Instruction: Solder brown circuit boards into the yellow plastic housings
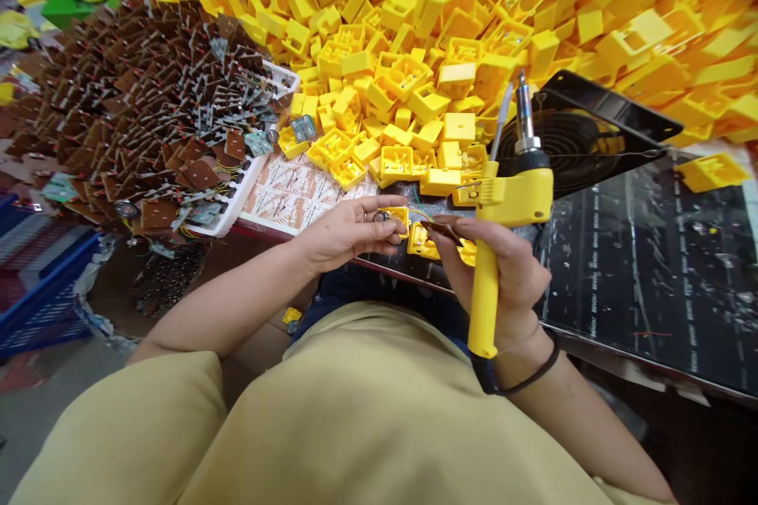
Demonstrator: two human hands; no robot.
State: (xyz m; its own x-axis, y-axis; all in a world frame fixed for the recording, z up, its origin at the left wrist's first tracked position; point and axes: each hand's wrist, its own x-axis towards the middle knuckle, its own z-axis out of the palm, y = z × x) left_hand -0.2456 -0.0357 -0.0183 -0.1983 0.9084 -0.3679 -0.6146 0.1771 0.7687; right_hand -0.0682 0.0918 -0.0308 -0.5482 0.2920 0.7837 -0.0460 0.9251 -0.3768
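Yellow plastic case [403, 215] in half-curled left hand [355, 233], gripped flat brown board [444, 232] and yellow soldering gun [516, 197] in closed right hand [518, 268]. Faced black fan [548, 138] behind gun.

Bright, diffuse light; yellow housings [459, 75] blur toward the right edge, upper-right corner darkened

Heap of boxy yellow plastic casings [408, 75] cut off at far and right edges. Pile of brown circuit boards [136, 87] cut at left, hides most of white plastic tray [245, 201]. Black round-grilled fan [568, 144] partly behind yellow pistol-shaped soldering iron [514, 199]. Left hand [349, 235] covers part of small yellow plastic case [403, 219]; thin wires [422, 213], ends too small to tell.
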